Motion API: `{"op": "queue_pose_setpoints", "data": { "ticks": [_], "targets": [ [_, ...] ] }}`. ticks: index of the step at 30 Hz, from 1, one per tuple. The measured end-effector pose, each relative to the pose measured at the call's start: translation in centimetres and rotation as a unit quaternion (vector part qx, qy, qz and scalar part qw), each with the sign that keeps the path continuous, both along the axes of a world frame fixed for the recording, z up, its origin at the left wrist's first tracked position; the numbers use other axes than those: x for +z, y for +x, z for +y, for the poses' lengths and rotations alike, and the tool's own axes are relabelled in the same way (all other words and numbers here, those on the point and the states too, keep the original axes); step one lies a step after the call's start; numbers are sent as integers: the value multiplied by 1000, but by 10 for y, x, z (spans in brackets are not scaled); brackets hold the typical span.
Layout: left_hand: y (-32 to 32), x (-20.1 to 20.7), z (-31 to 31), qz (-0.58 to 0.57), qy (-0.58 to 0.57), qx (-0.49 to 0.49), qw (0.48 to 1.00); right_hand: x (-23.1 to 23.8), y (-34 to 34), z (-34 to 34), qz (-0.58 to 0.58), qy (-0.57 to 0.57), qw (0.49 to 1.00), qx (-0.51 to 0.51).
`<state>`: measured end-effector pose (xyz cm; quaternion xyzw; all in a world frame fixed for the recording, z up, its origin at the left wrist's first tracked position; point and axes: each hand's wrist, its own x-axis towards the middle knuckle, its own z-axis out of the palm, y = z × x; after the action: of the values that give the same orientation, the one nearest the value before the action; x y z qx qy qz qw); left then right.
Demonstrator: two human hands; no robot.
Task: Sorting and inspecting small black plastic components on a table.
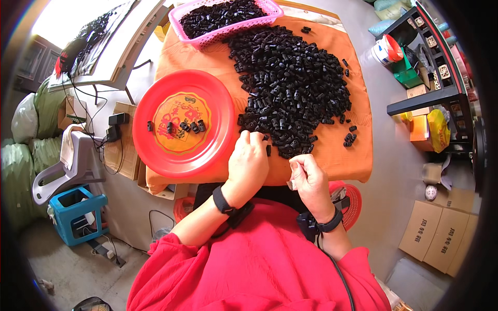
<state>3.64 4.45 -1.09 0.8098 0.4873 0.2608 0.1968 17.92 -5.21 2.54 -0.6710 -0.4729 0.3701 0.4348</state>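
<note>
Curled at left hand [250, 159] and right hand [311, 180]; can't tell if clamped. Likely light, stiff black parts [293, 83] just beyond; pinch by sides.

Small parts [295, 78] all black, round tray [218, 103] red with a yellow-orange scalloped centre bearing red motifs, tablecloth [358, 155] orange with a faint darker figure, basket [233, 32] pink, its wall openwork-patterned, shirt [254, 259] plain red, wristband [222, 201] black, sacks [18, 166] pale green.
</note>
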Motion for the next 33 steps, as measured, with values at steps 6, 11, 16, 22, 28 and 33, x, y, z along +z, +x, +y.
{"op": "queue_pose_setpoints", "data": {
  "ticks": [6,11,16,22,28,33],
  "targets": [
    [-23,39,6,-352,-648,-55,673,11,-3,3,44,-5,999,-17],
    [-32,30,3,-448,-705,-140,532,23,-4,3,40,-4,999,15],
    [-33,38,1,-450,-740,-123,485,31,-9,1,81,-20,996,8],
    [-33,29,-6,-440,-729,-133,507,24,-13,-1,101,4,995,21],
    [-35,22,-11,-442,-694,-172,541,28,-12,-1,105,3,993,53],
    [-32,25,-16,-459,-705,-137,523,27,-13,-1,175,-8,984,42]
  ]
}}
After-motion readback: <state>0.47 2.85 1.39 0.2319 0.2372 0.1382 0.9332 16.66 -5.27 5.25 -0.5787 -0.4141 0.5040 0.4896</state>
